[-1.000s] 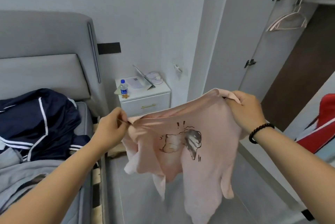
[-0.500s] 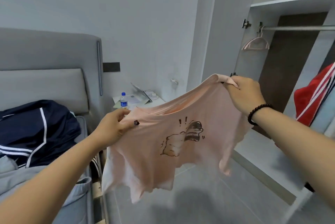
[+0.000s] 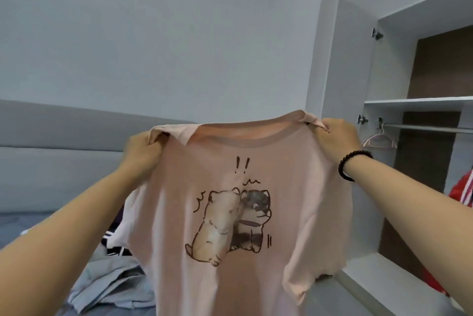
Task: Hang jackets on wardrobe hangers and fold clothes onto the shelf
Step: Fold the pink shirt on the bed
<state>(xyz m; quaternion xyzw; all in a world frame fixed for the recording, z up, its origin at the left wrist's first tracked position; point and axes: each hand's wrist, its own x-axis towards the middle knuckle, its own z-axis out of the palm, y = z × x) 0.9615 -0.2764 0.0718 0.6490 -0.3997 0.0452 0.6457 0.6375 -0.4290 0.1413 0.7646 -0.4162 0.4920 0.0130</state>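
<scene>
Both forearms are bare, with no sleeve showing on either, running in from the lower left and lower right corners of the frame. The right wrist wears a bracelet of small round glossy black beads (image 3: pixel 351 165), right of centre, strung in a single close-fitting loop.

- The bed (image 3: pixel 30 218) is below my arms, with its grey headboard (image 3: pixel 64 152) against the wall.
- Crumpled grey clothes (image 3: pixel 112 287) lie on it.
- A dark garment with white stripes (image 3: pixel 112 236) lies just behind them.
- The wardrobe shelf (image 3: pixel 419 101) is at my right.
</scene>
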